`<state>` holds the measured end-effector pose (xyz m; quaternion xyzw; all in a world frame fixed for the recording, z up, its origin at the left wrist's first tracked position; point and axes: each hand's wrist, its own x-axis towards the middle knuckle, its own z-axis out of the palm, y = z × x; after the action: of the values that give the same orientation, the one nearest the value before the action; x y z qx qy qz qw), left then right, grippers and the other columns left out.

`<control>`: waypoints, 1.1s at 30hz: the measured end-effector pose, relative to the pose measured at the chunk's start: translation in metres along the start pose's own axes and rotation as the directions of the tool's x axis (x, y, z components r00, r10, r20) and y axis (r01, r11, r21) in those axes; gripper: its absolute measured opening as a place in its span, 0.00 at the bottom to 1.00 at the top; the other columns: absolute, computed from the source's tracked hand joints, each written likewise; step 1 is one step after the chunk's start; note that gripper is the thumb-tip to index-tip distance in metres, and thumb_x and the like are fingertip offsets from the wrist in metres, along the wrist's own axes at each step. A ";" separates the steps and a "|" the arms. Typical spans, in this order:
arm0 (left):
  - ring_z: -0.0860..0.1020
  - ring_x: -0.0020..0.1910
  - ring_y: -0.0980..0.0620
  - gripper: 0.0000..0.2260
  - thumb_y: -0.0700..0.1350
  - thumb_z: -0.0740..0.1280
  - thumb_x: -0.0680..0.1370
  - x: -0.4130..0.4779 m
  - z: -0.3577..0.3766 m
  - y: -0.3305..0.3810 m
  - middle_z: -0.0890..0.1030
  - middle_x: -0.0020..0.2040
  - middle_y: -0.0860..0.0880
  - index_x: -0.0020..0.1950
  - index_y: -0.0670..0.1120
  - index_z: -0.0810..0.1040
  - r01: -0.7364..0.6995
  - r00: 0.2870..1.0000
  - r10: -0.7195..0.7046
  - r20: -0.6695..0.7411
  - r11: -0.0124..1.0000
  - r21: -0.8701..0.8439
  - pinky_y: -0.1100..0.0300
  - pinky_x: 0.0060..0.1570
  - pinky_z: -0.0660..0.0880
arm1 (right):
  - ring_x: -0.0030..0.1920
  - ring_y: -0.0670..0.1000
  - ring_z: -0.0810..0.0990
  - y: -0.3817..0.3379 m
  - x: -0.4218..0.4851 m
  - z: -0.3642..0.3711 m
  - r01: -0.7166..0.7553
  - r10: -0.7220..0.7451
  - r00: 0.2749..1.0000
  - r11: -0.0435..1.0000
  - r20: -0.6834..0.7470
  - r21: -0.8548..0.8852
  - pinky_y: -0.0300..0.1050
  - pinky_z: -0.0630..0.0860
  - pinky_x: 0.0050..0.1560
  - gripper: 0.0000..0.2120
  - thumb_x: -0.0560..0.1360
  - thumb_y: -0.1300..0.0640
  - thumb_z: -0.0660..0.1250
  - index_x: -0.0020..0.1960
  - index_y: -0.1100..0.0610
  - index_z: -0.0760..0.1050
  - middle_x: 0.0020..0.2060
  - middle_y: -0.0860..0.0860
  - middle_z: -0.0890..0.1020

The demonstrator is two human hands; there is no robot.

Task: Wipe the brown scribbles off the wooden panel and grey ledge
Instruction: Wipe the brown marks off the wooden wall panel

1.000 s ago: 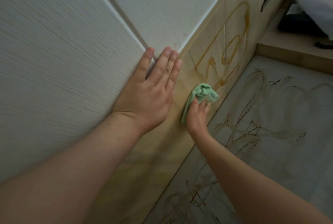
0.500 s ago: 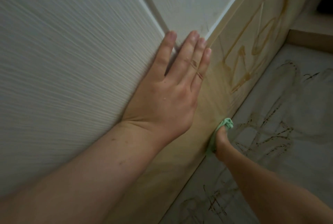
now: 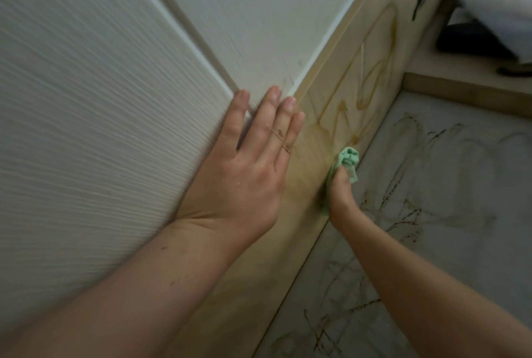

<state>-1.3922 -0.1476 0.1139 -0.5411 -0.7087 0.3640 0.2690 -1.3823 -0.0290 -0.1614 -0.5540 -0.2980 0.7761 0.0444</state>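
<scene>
home | white panelled door (image 3: 86, 98) | bagged clutter (image 3: 501, 6) on shelf

Left hand (image 3: 241, 176) lies flat with fingers spread, arm extended; right hand (image 3: 341, 193) is fisted, arm outstretched.

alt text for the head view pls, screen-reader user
The right hand presses a bunched green cloth against the wooden panel, just below brown scribbles not yet wiped. The left hand lies flat, braced on the white wall. More scribbles cover the grey ledge.
</scene>
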 end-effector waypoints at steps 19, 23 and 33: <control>0.42 0.81 0.30 0.28 0.47 0.34 0.84 0.004 -0.003 0.002 0.43 0.82 0.31 0.81 0.34 0.36 0.002 1.000 -0.003 -0.004 0.999 -0.034 0.30 0.71 0.26 | 0.84 0.58 0.44 -0.067 -0.062 -0.002 0.364 -0.344 0.931 0.861 0.120 -0.357 0.60 0.45 0.82 0.33 0.85 0.37 0.40 0.85 0.52 0.40 0.84 0.52 0.41; 0.43 0.81 0.30 0.29 0.49 0.37 0.85 0.005 0.001 0.003 0.44 0.82 0.31 0.82 0.34 0.39 0.006 1.000 -0.006 0.000 1.000 -0.013 0.29 0.71 0.29 | 0.82 0.60 0.55 -0.033 -0.020 -0.012 0.077 -0.071 0.997 0.962 0.034 -0.264 0.64 0.55 0.81 0.37 0.81 0.31 0.41 0.85 0.47 0.44 0.84 0.52 0.51; 0.52 0.82 0.34 0.27 0.49 0.48 0.86 -0.003 0.009 0.002 0.54 0.83 0.35 0.84 0.40 0.52 0.001 0.999 -0.004 -0.037 0.998 -0.067 0.32 0.79 0.43 | 0.83 0.53 0.37 -0.072 -0.110 -0.007 0.574 -0.478 0.813 0.751 0.331 -0.326 0.55 0.42 0.79 0.31 0.86 0.41 0.46 0.84 0.46 0.39 0.83 0.47 0.35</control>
<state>-1.3972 -0.1522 0.1076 -0.5556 -0.7161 0.3297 0.2642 -1.3526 -0.0112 -0.0341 -0.3509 -0.6021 0.7086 0.1106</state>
